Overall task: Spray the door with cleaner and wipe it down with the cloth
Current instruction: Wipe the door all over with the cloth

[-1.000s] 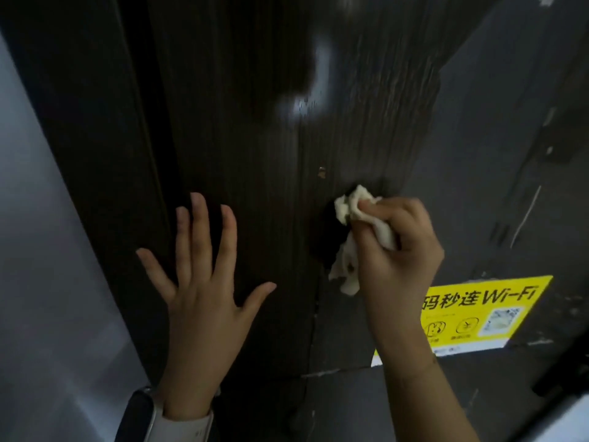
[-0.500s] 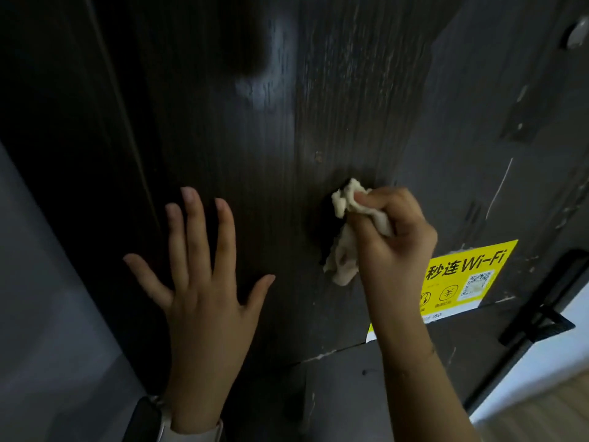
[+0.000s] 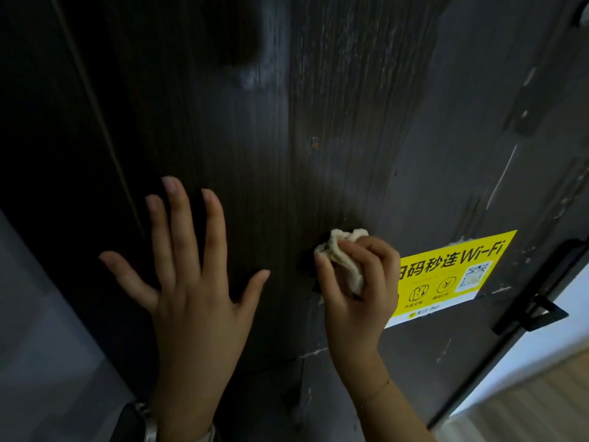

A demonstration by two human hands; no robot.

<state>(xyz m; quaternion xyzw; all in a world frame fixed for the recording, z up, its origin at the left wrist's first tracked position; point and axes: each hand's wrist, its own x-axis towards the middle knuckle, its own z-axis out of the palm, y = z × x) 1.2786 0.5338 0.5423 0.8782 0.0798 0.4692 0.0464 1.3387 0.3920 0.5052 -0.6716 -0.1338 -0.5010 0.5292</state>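
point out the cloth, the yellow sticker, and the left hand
crumpled white cloth [image 3: 342, 250], head view, bunched top
yellow Wi-Fi sticker [image 3: 452, 266], head view, printed middle
left hand [image 3: 197, 301], head view, back of hand

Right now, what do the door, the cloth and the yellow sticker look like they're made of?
The door looks like dark wood or wood-grain veneer: fine vertical grain lines, a dull sheen. The cloth seems soft, pale woven fabric, crumpled in the right hand. The sticker looks like glossy printed paper or vinyl, lying flat; which one I cannot tell.
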